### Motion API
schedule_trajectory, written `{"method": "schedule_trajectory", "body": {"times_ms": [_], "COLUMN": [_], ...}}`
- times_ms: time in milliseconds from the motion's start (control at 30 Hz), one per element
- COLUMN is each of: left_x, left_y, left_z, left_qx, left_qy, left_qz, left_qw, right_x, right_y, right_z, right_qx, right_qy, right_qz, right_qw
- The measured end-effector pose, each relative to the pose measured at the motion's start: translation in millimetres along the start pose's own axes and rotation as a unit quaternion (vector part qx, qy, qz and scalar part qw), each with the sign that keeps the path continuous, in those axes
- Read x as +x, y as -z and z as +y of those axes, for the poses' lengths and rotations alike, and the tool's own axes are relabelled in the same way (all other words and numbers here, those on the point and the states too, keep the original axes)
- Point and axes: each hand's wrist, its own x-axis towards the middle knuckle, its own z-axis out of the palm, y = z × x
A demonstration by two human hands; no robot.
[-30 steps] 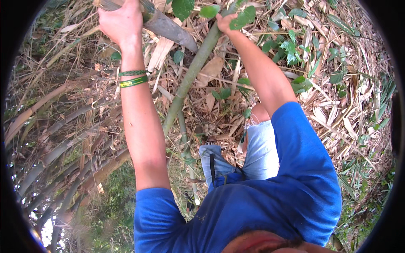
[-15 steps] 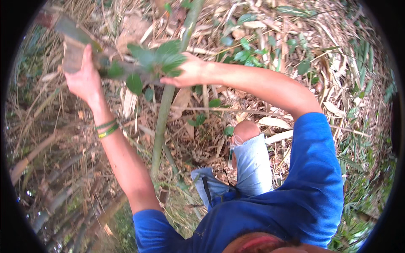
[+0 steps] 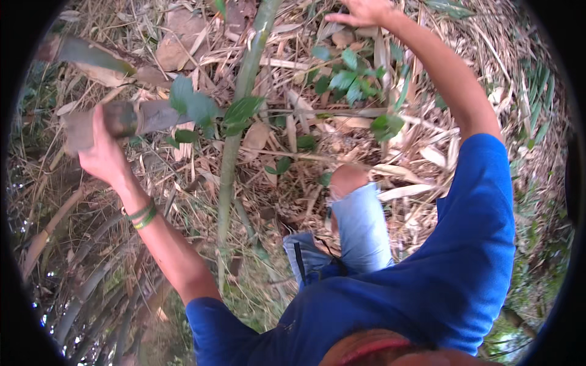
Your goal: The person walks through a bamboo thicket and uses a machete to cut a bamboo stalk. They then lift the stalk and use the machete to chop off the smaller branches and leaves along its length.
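At the upper left, my left hand is wrapped round a thick grey-brown stem piece, its thumb lying up along it. The piece looks like bamboo; its left end is broad and flat, and its right end runs behind green leaves. Those leaves hang beside a slender upright green stalk, partly covering it. My right hand is stretched out at the top edge with fingers apart and nothing in it, above the leaf litter. The picture's edge cuts off part of that hand.
Dry leaves and straw cover the ground. A small green plant grows below my right hand. Another thick bamboo piece lies at the upper left, and several arching stems crowd the lower left. My bent knee is near the middle.
My right hand has let go near the leaves and swung up and right, opening. My left hand has moved slightly left and down with the stem piece.
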Motion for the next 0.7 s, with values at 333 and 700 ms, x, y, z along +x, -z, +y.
{"method": "schedule_trajectory", "body": {"times_ms": [333, 700], "left_x": [-1, 17], "left_y": [-7, -4], "left_z": [49, 70], "left_qx": [0.132, 0.107], "left_qy": [0.225, 0.294], "left_qz": [-0.102, -0.174], "left_qw": [0.960, 0.934], "right_x": [-38, -25], "right_y": [-14, -7], "right_z": [69, 99], "right_qx": [0.059, 0.171], "right_qy": [-0.116, -0.154], "right_qz": [-0.388, -0.519], "right_qw": [0.912, 0.823]}}
